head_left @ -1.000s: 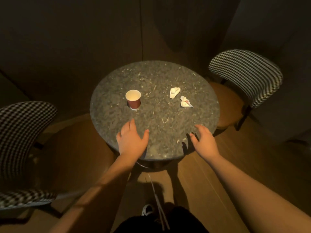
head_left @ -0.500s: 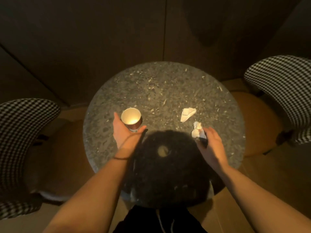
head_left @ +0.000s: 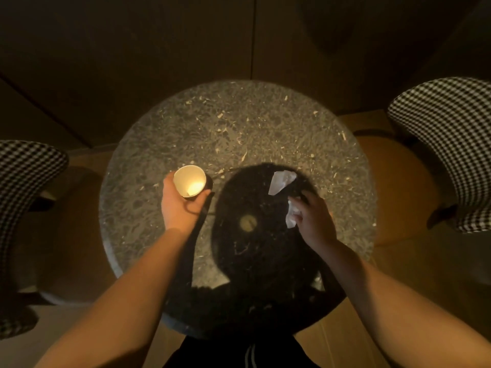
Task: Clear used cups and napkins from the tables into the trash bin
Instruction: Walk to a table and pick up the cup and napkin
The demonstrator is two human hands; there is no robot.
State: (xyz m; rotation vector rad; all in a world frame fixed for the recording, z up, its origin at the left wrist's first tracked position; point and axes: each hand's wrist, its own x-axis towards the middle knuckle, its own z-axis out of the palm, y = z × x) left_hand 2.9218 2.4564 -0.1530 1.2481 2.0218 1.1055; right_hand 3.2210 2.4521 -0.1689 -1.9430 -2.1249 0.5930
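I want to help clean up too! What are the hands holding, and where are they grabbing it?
Left hand grips the paper cup around its side. Right hand pinches a crumpled napkin in its fingers.

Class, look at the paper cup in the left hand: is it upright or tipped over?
Upright. The cup, gripped by the left hand, shows its round open rim facing up toward the camera, with the pale inside visible.
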